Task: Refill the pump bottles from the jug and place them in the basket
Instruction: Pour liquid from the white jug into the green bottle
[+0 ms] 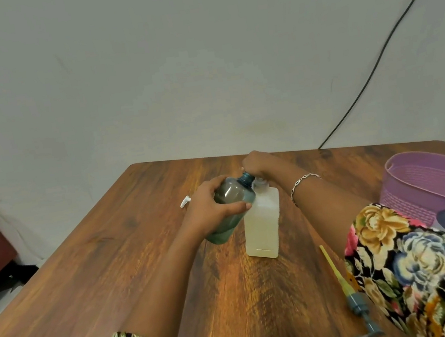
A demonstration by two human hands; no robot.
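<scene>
My left grip (215,207) is clamped round the teal pump bottle (233,192), tipped, its open neck at the top of the jug (261,226) standing just right of it on the worktop (115,271). My right grip (255,163) curls over both necks; holding which, I can't tell.

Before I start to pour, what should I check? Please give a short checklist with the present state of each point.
1. Pump off the teal bottle: ok, its neck is open and the pump lies on the table.
2. Firm hold: ok, the left hand grips the teal bottle.
3. Teal bottle upright: not ok, it leans toward the jug.
4. Jug cap removed: cannot tell, the right hand hides its top.
5. Jug standing upright: ok.
6. Basket ready: ok, it stands on the right.
</scene>
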